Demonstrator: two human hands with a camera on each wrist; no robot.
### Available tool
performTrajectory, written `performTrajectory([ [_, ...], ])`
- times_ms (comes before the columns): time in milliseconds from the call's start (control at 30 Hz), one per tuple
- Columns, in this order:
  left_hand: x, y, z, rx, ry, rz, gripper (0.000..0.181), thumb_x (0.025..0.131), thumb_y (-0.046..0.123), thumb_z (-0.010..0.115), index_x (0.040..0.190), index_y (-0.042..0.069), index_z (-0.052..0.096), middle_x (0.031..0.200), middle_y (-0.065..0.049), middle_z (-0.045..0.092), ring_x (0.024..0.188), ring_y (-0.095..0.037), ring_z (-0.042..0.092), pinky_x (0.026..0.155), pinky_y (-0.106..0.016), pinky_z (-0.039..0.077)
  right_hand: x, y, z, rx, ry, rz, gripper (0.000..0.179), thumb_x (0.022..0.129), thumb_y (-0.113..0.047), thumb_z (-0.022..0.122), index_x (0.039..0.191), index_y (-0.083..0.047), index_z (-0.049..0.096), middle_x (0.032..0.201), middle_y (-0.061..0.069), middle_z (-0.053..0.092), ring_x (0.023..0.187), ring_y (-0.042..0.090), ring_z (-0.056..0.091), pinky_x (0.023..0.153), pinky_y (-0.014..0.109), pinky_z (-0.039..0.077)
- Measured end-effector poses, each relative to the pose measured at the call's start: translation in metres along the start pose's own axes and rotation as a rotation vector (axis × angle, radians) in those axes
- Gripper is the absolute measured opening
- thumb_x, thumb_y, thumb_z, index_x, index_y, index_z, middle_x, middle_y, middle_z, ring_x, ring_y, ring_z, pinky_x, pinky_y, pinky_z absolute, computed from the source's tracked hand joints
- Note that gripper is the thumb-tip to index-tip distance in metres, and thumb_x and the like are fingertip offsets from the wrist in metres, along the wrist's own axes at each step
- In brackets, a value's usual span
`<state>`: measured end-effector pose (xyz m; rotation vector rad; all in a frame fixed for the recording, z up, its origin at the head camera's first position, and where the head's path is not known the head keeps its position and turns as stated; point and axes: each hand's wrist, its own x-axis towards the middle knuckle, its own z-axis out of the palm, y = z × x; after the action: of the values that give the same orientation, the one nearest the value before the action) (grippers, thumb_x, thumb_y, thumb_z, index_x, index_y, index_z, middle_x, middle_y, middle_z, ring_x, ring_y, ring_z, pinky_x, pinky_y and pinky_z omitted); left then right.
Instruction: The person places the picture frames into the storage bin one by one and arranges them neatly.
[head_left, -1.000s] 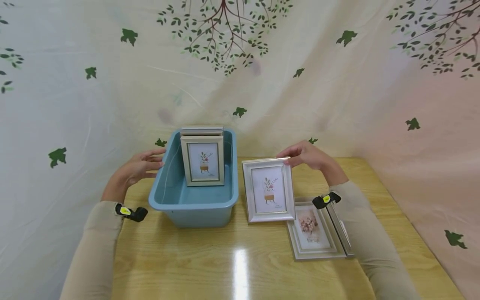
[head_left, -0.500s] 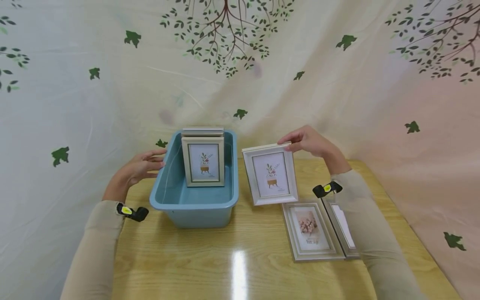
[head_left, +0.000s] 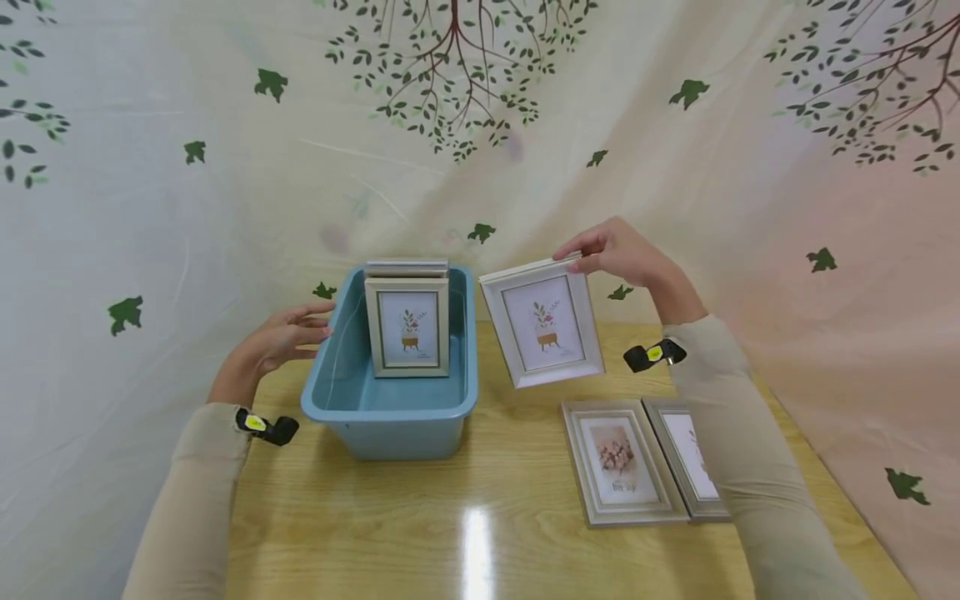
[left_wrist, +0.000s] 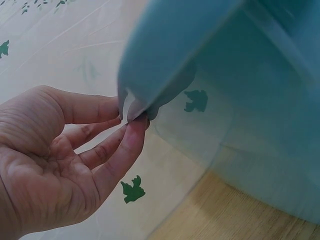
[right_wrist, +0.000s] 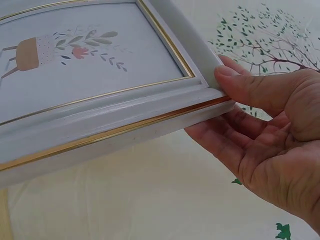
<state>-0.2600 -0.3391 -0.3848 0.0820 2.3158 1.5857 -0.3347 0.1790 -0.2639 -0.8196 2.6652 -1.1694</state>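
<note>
A blue plastic basin [head_left: 390, 413] stands on the table, and my left hand [head_left: 288, 336] pinches its left rim. In the left wrist view, the fingertips [left_wrist: 135, 131] meet the basin's lip [left_wrist: 157, 85]. Inside the basin a cream picture frame [head_left: 369, 329] with a potted-plant print stands upright, with a silvery frame [head_left: 407, 267] behind it. My right hand [head_left: 626, 254] grips a white picture frame [head_left: 514, 358] by its top right corner, thumb on the front and fingers behind. That frame is raised and tilted, right of the basin. The right wrist view shows its gold trim [right_wrist: 120, 122].
On the wooden table [head_left: 375, 533], a picture frame [head_left: 681, 512] with a pink flower print lies flat at the right. Beside it lies another frame [head_left: 705, 507], partly under the right sleeve [head_left: 750, 467]. A leaf-printed cloth [head_left: 262, 192] hangs behind the table.
My right hand has raised the white picture frame off the frames on the table, up and slightly back. The left hand stays at the basin's rim.
</note>
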Motion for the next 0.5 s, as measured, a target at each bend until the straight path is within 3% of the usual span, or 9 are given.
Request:
performTrajectory([
  [300,-0.001,0.003,0.000,0.001,-0.001,-0.004,0.071,0.107,0.019,0.055,0.165,0.013,0.015,0.164,-0.026,0.028,0.148,-0.047,0.033,0.116,-0.066,0.035,0.003,-0.031,-0.012,0.057,0.136,-0.044,0.020,0.095,0.002,0.066,0.113,0.003,0.076,0.106,0.015,0.078,0.089,0.013,0.071,0.083,0.021,0.055],
  [500,-0.003,0.004,0.000,-0.006,-0.005,-0.012,0.071,0.107,0.018,0.054,0.165,0.014,0.015,0.164,-0.026,0.028,0.149,-0.046,0.032,0.117,-0.066,0.035,0.004,-0.053,-0.016,0.094,0.193,-0.115,0.020,0.095,0.001,0.067,0.114,0.004,0.075,0.100,0.005,0.078,0.083,0.011,0.070,0.080,0.020,0.057],
])
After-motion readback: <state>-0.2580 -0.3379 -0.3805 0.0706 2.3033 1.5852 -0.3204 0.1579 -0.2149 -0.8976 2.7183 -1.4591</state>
